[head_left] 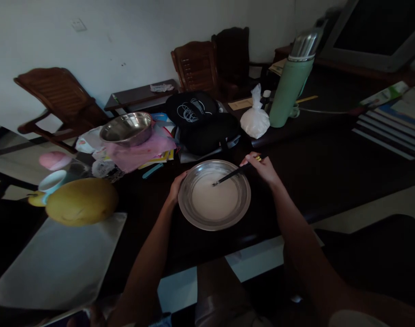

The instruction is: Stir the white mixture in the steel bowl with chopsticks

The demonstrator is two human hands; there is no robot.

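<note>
A round metal bowl (243,206) stands on the dark table in front of me, with a whitish flour-like substance (214,202) inside. My left hand (176,187) grips the bowl's left rim, its fingertips partly hidden against the wall. Over the right rim, my right hand (260,167) is closed around dark chopsticks (233,173) with gold-coloured ends. Their whitened tips slant down into the middle of the bowl, at the surface of the substance. A knotted clear plastic bag of white powder (255,122) sits beyond my right hand.
Behind the bowl lies an open black case (207,129) with a white cable. A green thermos (291,93) stands at back right, stacked books (391,129) further right. At left are another metal bowl (125,129) on pink cloth, a large yellow fruit (81,202) and a cup (53,180).
</note>
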